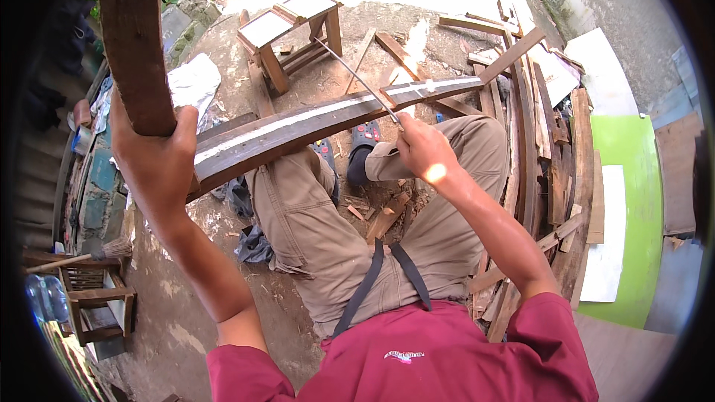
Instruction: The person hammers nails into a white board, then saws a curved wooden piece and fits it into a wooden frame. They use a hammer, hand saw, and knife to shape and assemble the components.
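A long dark wooden beam point(298, 132) with a white stripe along its top lies across my knees, slanting up to the right. At its left end my left hand point(153, 156) is wrapped round a thick wooden post point(138, 37) that rises towards the upper edge. Closed near the middle of the beam, my right hand point(426, 147) grips a long thin metal tool point(354, 74); its exact kind cannot be made out. The tool slants away to the far left and crosses the beam by a small wooden piece point(386, 97). Another wooden piece point(512, 56) angles up from the beam's right end.
Beyond my feet stands a small wooden stool-like frame point(290, 26) with white panels. Piled timber point(547, 141) lies on the right, beside a green sheet point(622, 216). At lower left are a small wooden frame point(97, 298) and a brush point(112, 248). Wood scraps point(389, 216) lie between my feet.
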A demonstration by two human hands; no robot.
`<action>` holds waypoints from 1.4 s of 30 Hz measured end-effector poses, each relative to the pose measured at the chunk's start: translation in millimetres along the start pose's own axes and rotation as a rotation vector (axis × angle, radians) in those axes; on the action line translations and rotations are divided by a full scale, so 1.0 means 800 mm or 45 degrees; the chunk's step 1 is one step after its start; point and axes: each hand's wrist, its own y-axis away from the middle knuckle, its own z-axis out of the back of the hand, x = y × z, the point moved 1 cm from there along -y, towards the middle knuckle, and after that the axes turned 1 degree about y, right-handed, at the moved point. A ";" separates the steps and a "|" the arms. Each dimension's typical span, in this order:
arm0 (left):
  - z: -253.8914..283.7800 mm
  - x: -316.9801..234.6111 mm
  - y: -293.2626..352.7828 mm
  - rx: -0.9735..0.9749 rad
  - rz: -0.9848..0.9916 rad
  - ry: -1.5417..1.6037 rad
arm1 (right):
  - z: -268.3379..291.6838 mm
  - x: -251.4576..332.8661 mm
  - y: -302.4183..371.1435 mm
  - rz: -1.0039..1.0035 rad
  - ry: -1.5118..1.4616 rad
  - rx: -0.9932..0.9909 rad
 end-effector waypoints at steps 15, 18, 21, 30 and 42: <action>-0.003 -0.008 0.002 0.003 -0.001 -0.045 | 0.014 -0.022 -0.008 -0.079 0.095 0.129; -0.002 0.000 0.006 0.043 0.039 -0.012 | 0.020 0.004 0.000 -0.087 0.046 0.126; -0.002 -0.006 0.002 0.019 0.015 0.009 | 0.018 -0.030 0.001 -0.165 0.125 0.230; -0.007 -0.002 0.000 0.035 -0.011 -0.050 | 0.015 -0.035 0.001 -0.229 0.160 0.236; 0.003 -0.010 0.000 0.032 0.021 -0.056 | 0.021 0.004 0.000 -0.118 0.004 0.069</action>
